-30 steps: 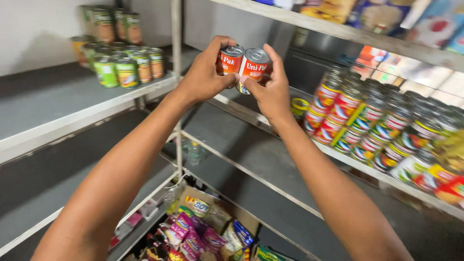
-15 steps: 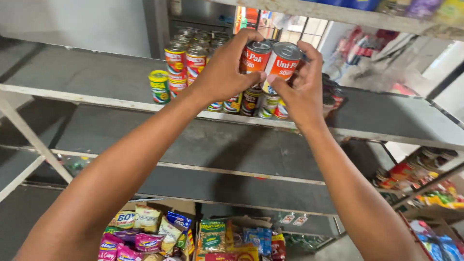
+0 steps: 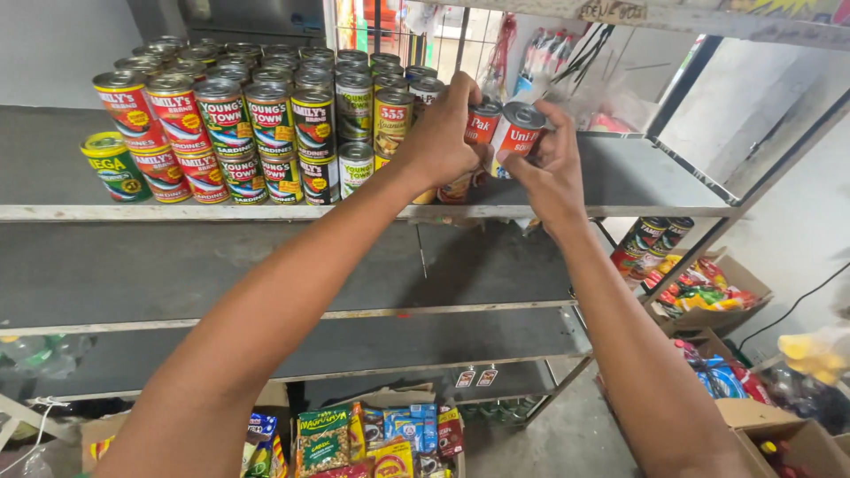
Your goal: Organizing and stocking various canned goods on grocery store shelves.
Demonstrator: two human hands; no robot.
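Hands meet over a metal shelf (image 3: 620,211): the left hand (image 3: 440,133) is closed around a red tin can (image 3: 481,121), the right hand (image 3: 546,158) clasps a red-and-white tin can (image 3: 516,129) touching it. Both cans are held just above the shelf, apparently being stocked; setting them down calls for a free spot. Just left of the grip stand stacked sardine cans (image 3: 257,133); well below lie snack packets (image 3: 372,438).
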